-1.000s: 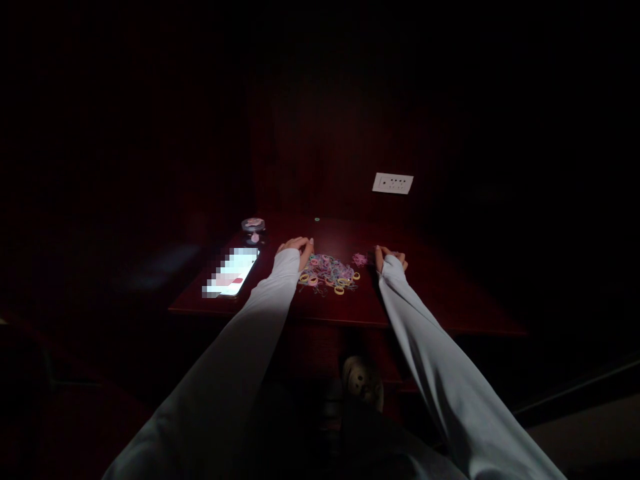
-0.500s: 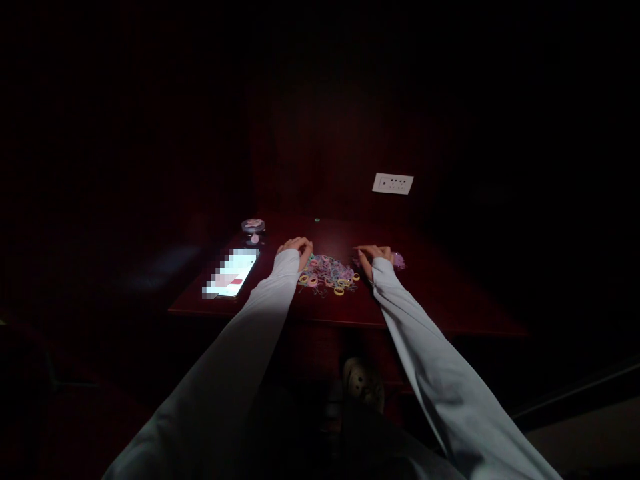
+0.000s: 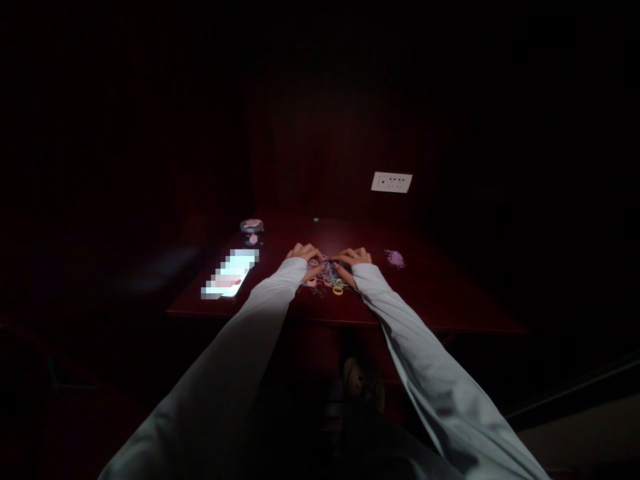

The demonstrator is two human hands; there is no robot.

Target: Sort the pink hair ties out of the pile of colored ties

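Note:
A mixed pile of small elastic hair ties (image 3: 326,275) in purple, yellow, pink and grey lies on the dark red table (image 3: 425,303). My left hand (image 3: 305,259) rests on the pile's left side, its thumb held apart from the fingers. From the right, my right hand (image 3: 353,263) reaches onto the same pile, thumb and forefinger spread. Both hands touch the ties and partly cover them; I see nothing gripped in either. A smaller clump of purple hair ties (image 3: 395,259) sits apart, to the right of my right hand.
A lit phone (image 3: 235,273) lies on the left of the table. Behind it stands a clear round container (image 3: 252,232) with a pinkish lid. One small green hair tie (image 3: 316,219) lies near the back wall, which carries a white socket plate (image 3: 391,182).
My right hand has moved left from beside the purple clump onto the mixed pile, uncovering the clump. My left hand has shifted a little to the right, over the pile.

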